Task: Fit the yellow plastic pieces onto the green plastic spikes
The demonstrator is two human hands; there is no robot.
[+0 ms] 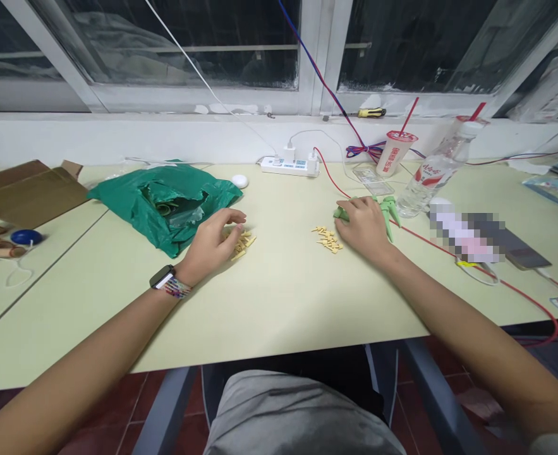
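Observation:
My left hand (215, 239) rests on the pale table (279, 297), fingers curled loosely over a small pile of yellow folded paper pieces (243, 243); whether it grips any is hidden. My right hand (364, 226) lies over a green folded paper figure (389, 212), fingers bent around its left part. A second pile of yellow paper pieces (328, 239) lies just left of my right hand. A watch and a beaded band sit on my left wrist.
A green plastic bag (165, 199) lies left of my left hand. Behind are a power strip (289, 165), a cup with a straw (395, 151), a water bottle (433, 177), a phone (520, 248), red cables and cardboard (23, 193).

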